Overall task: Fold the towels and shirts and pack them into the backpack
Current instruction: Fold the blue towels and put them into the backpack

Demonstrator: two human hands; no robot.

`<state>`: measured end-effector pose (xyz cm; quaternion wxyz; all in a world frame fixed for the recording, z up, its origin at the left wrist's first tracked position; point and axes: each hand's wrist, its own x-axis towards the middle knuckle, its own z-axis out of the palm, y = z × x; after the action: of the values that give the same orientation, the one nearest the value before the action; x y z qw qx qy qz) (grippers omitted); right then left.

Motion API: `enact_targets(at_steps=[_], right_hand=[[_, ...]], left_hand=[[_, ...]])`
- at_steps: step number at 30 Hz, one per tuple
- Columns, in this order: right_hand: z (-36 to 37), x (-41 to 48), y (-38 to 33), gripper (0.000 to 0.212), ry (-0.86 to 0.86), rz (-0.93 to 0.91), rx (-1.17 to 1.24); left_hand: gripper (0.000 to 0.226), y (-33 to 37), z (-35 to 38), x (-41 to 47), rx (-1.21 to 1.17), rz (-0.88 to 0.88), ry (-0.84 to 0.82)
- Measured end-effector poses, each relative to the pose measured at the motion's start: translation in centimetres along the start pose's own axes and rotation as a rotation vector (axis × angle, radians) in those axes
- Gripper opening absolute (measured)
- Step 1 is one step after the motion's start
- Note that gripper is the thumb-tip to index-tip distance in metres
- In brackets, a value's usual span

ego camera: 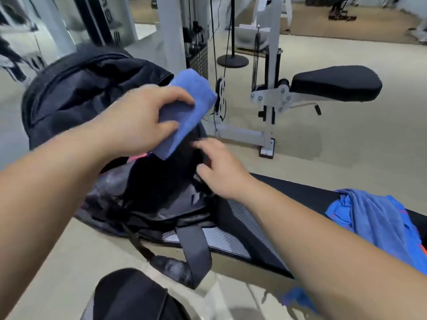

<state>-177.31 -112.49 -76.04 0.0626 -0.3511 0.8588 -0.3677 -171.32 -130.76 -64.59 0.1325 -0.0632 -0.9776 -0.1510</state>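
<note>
A black backpack [87, 93] lies open on the end of a black gym bench [245, 225]. My left hand [138, 118] grips a folded blue towel [191, 98] and holds it over the backpack's dark opening [161, 179]. Something pink [136, 158] shows inside the opening, just under the towel. My right hand [219, 167] is at the right edge of the opening, blurred, its fingers hooked on the black fabric. A loose blue towel [372, 218] lies over a blue shirt with orange marks [337, 213] on the bench at the right.
A white weight machine [270, 93] with a black padded seat [335, 83] stands on the floor beyond the bench. Backpack straps [196, 245] hang off the bench's near edge. A dark rounded object [129, 296] sits at the bottom of the view.
</note>
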Motion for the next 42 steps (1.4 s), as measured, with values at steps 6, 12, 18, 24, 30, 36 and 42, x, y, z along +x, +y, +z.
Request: enact_targets(at_steps=[6,12,18,24,30,36,42], right_hand=[[2.6,3.0,-4.0,0.056,-0.205,-0.215,-0.558],[1.5,0.7,-1.2,0.019,-0.118,-0.233,-0.54],[-2.2,-4.2,2.6,0.018,-0.043,-0.19,-0.513],[-4.9,-7.8,5.4,0.016,-0.002,-0.131,-0.484],[-3.8,-8.1,4.7,0.014,0.054,-0.139,-0.42],[-3.1,-8.4,5.3,0.015,0.067,-0.133,-0.373],[-3.1,-8.6,5.2,0.016,0.055,-0.128,-0.361]], left_hand=[[0.04,-5.0,-1.9,3.6,0.563,-0.012,0.035],[0.044,-8.1,-1.1,3.5,0.646,-0.023,0.039],[0.044,-8.9,-1.1,2.9,0.674,-0.058,0.114],[0.042,-7.9,-0.3,3.5,0.598,-0.117,0.146],[0.043,-2.8,1.1,4.3,0.463,-0.156,0.103],[0.055,5.1,6.5,5.5,0.181,-0.164,-0.226],[0.05,2.3,13.3,4.3,-0.321,-0.529,-0.282]])
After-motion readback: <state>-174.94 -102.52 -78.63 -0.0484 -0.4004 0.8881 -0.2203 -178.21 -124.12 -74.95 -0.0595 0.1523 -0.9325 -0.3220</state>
